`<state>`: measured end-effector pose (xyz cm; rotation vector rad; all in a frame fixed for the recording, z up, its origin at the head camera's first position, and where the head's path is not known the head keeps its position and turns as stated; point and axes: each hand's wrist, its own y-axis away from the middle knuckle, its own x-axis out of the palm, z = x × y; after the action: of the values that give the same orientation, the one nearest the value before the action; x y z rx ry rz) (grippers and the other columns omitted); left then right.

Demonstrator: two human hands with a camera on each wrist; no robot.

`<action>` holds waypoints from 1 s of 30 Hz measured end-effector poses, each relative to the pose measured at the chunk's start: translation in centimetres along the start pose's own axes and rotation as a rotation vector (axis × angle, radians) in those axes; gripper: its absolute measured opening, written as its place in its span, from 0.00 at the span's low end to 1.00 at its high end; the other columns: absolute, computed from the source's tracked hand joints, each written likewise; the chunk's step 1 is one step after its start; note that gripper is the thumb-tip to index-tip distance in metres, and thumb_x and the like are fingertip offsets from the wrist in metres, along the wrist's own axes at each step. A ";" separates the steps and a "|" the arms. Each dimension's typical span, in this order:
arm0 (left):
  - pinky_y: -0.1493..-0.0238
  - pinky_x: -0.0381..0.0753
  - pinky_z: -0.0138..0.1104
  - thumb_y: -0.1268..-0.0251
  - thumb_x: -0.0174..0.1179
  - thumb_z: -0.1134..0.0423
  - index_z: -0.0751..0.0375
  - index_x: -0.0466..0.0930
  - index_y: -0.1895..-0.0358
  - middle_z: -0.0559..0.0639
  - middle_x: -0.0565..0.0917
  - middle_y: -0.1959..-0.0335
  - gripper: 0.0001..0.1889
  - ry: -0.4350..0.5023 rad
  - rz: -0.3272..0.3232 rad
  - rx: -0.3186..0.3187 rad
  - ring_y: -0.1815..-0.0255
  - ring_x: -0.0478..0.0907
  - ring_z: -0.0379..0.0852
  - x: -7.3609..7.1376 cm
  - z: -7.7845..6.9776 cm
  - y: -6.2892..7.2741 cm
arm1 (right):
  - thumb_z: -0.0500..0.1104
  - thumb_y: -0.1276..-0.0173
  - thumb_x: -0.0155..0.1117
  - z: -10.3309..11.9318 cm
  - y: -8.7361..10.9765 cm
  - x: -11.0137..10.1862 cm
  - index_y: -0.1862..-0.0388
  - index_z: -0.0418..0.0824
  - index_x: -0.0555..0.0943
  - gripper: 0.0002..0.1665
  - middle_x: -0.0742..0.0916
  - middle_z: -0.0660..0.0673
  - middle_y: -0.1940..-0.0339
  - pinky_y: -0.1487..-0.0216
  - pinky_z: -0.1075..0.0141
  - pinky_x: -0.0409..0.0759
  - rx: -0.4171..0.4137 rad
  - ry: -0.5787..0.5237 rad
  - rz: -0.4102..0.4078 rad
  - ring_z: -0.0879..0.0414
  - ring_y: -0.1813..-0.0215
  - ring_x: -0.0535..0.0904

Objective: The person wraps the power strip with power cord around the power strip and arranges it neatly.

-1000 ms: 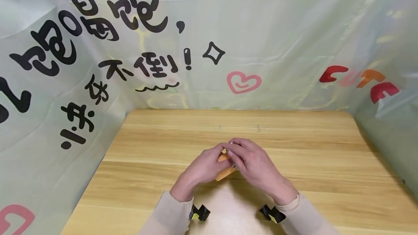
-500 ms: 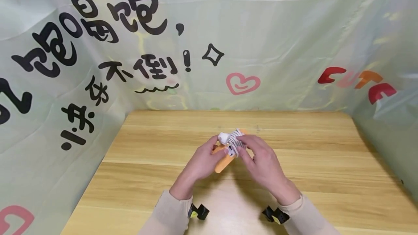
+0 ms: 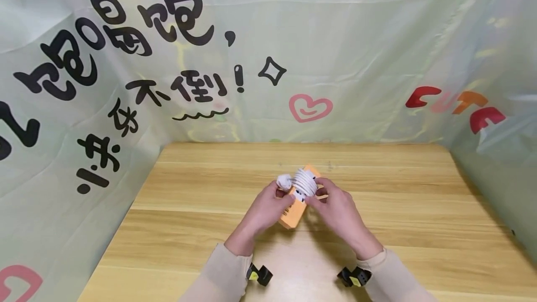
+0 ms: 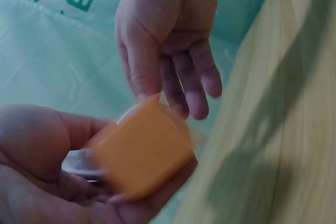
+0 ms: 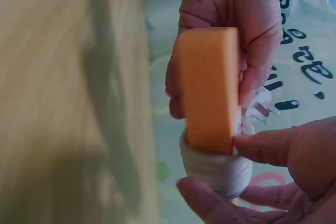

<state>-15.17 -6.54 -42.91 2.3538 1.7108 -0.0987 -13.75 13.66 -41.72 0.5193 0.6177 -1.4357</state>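
Note:
Above the table is an orange power strip [image 3: 293, 216], held tilted with its far end up and to the right. White cord [image 3: 305, 182] is wound in several loops round its far half. A white plug [image 3: 284, 181] sticks out at the left; its metal prongs show in the right wrist view. My left hand [image 3: 268, 206] grips the strip from the left, its thumb by the black-and-white patch on the face. From the right, my right hand [image 3: 335, 206] holds the wound part, thumb at the strip's edge and fingers round the cord [image 5: 218, 174].
The wooden table [image 3: 189, 236] spreads out under both hands. A pale printed cloth [image 3: 361, 50] rises along its back and sides. Black wrist cameras [image 3: 354, 277] sit at both cuffs.
The hands have drawn apart from their overlap, uncovering the cord loops and plug. The power strip has turned, so its face with the black-and-white patch now shows more.

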 end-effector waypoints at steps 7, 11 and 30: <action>0.58 0.89 0.44 0.31 0.70 0.63 0.66 0.86 0.55 0.51 0.88 0.63 0.09 -0.058 0.002 -0.069 0.64 0.86 0.45 0.4 1.8 -0.8 | 0.38 0.31 0.68 -1.2 -0.5 0.9 0.26 0.37 0.75 0.34 0.87 0.34 0.43 0.63 0.61 0.86 0.027 0.029 0.023 0.49 0.55 0.91; 0.58 0.90 0.43 0.36 0.73 0.65 0.68 0.83 0.56 0.54 0.87 0.63 0.12 -0.065 -0.014 -0.101 0.64 0.87 0.49 0.4 2.4 -1.0 | 0.37 0.32 0.70 -1.7 -0.7 1.4 0.27 0.37 0.77 0.33 0.87 0.33 0.43 0.64 0.62 0.85 -0.002 0.074 0.027 0.49 0.56 0.90; 0.62 0.76 0.40 0.41 0.77 0.48 0.58 0.82 0.57 0.50 0.83 0.64 0.21 -0.419 -0.076 -0.110 0.63 0.77 0.48 -0.7 3.3 -1.4 | 0.41 0.31 0.73 -2.5 -1.1 2.0 0.26 0.38 0.76 0.35 0.84 0.35 0.40 0.59 0.58 0.86 -0.024 0.100 0.058 0.51 0.55 0.88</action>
<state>-16.48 -7.52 -46.21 2.0117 1.5529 -0.4628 -15.00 13.71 -44.86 0.5883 0.6935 -1.3519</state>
